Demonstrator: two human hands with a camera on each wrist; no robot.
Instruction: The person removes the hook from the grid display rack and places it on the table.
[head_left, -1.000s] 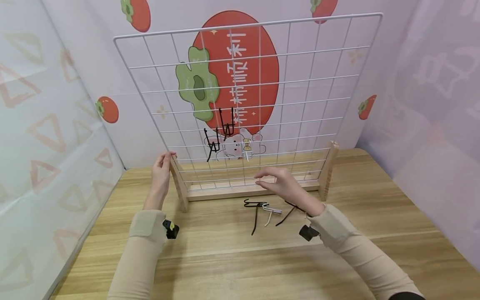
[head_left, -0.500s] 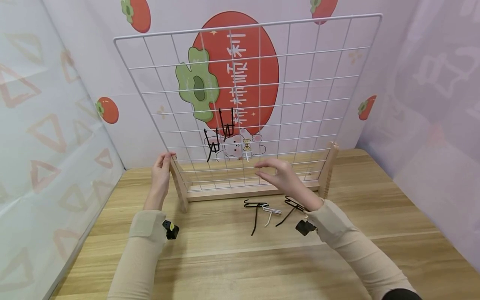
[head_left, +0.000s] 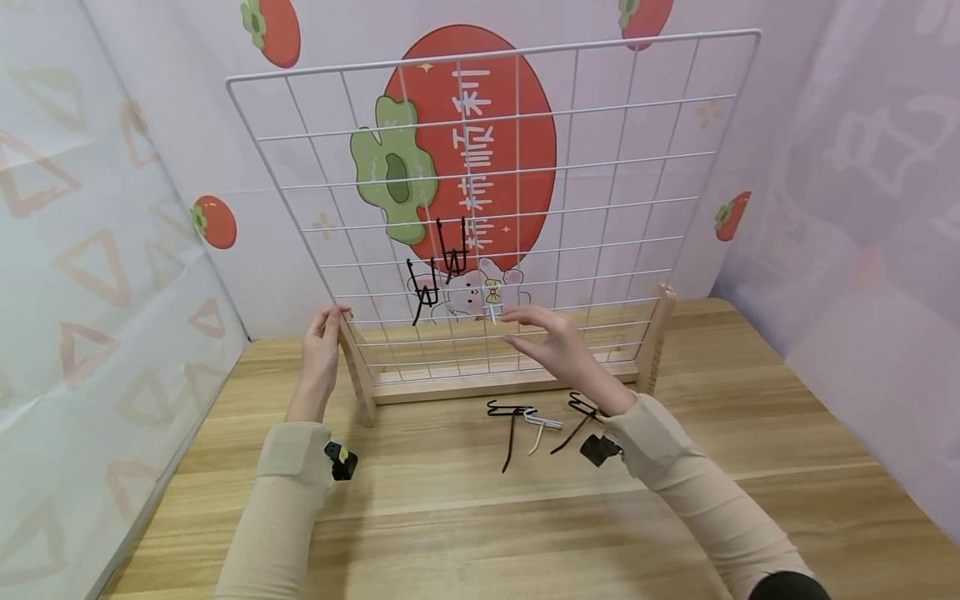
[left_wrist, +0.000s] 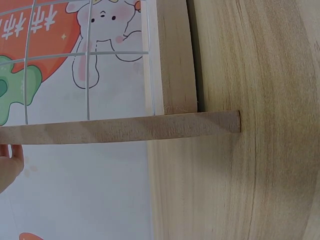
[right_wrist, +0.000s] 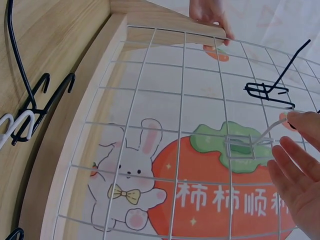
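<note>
A white wire grid panel [head_left: 493,56] stands in a wooden stand [head_left: 357,375]. My left hand [head_left: 322,346] grips the top of the stand's left upright, its fingers also showing in the right wrist view. In front of the grid, my right hand [head_left: 562,348] holds thumb and fingers apart beside a white hook [right_wrist: 241,145] hanging on the wires. A fingertip is at or very near that hook's tip; whether they touch I cannot tell. Two black hooks hang left of it, an upper black hook [head_left: 453,260] and a lower black hook [head_left: 425,295].
On the wooden table [head_left: 450,533], before the stand, lie a black hook [head_left: 512,442], a white hook [head_left: 540,423] and another black hook [head_left: 573,433] near my right wrist. A printed cloth backdrop [head_left: 615,225] rises behind the grid.
My right hand has risen and shifted slightly left, from low in front of the grid up to the hanging white hook. My left hand stays on the upright.
</note>
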